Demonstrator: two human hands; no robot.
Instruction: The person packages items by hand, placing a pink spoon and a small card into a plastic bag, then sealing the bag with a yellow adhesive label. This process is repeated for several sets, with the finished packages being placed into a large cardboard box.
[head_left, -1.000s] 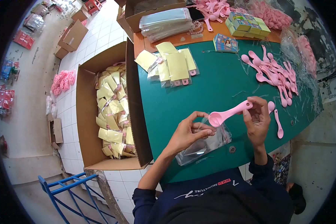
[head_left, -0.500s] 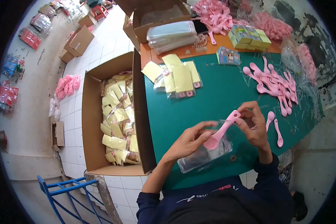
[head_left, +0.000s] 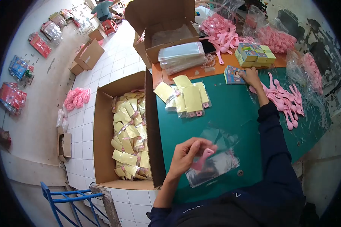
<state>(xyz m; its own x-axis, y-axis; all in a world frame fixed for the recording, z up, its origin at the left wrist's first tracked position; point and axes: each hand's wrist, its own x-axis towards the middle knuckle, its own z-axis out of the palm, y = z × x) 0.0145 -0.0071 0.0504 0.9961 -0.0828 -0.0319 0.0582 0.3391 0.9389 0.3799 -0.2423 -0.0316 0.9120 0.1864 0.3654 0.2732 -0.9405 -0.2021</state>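
My left hand (head_left: 187,156) is closed around a pink measuring spoon (head_left: 203,159) and a clear plastic bag (head_left: 219,137), whose film spreads out past the fingertips. Below it on the table lies a stack of clear bags (head_left: 212,172). My right hand (head_left: 252,77) reaches far forward, its fingers pinched at the right edge of a small stack of printed cards (head_left: 233,75); whether one card or several are gripped is hard to see. A heap of pink spoons (head_left: 286,100) lies just right of that forearm.
Packed bags with yellow cards (head_left: 185,96) lie at the table's left. Beside the table stands a cardboard box (head_left: 100,143) full of similar packs. Further back are bundled bags (head_left: 181,53), more card stacks (head_left: 254,55) and pink spoons (head_left: 219,28). A blue metal frame (head_left: 70,198) stands lower left.
My right hand has let go of the spoon and moved forward to the card stack. My left hand now holds the spoon with the bag. The view has shifted slightly.
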